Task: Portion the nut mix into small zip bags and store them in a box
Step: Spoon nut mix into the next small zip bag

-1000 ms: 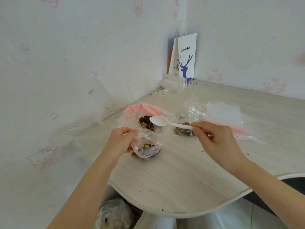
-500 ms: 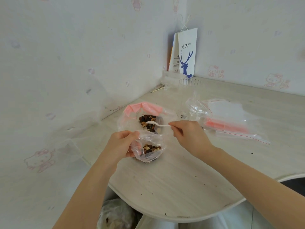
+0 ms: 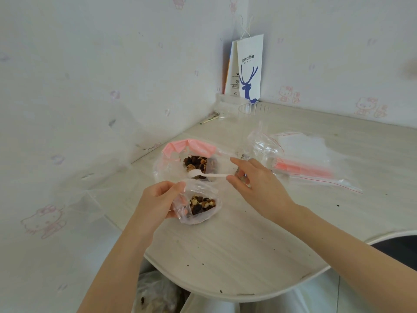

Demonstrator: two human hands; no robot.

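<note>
1. Nut mix (image 3: 202,204) sits in the small bag (image 3: 198,219) that the left hand (image 3: 158,199) pinches by its rim, mouth open, bottom resting on the table (image 3: 225,256).
2. Right hand (image 3: 259,188) pinches the handle end of a white spoon (image 3: 207,175), apart from the left hand; the spoon's bowl lies at the nuts in the big bag (image 3: 191,146), just behind the small one.
3. Spare zip bags (image 3: 302,154) lie to the right of that.
4. Paper bag (image 3: 249,68) stands in the corner, clear cups (image 3: 252,109) in front of it.

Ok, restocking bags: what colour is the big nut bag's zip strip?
The zip strip is pink; head view shows it.
</note>
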